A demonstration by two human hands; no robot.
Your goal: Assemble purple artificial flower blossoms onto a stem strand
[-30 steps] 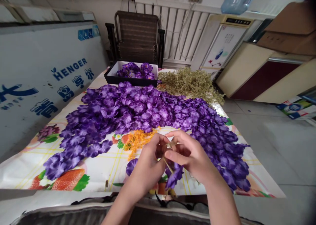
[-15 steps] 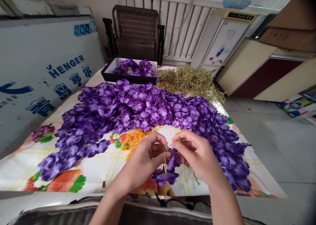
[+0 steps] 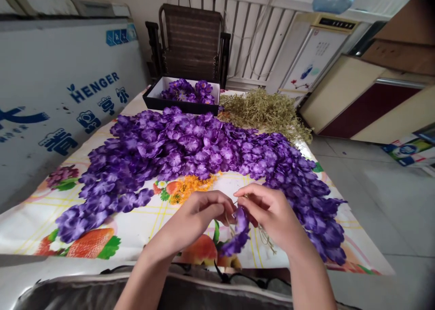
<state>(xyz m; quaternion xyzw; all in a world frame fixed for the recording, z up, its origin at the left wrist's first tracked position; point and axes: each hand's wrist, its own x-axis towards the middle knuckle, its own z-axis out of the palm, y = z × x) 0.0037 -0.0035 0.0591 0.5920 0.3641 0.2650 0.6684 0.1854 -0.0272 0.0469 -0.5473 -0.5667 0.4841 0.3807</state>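
Right now the left hand [image 3: 193,215] and right hand [image 3: 272,217] meet in a narrow pinch, fingertips closed on a thin tan stem [image 3: 235,202] — a spray of purple fabric blossoms [image 3: 240,233] hangs just below the grip, with wispy dried moss [image 3: 265,240] trailing under the right hand. The petals look light and floppy, so the stiffer stem seems the place to hold — a loose heap of blossoms [image 3: 176,147] lies beyond the grip
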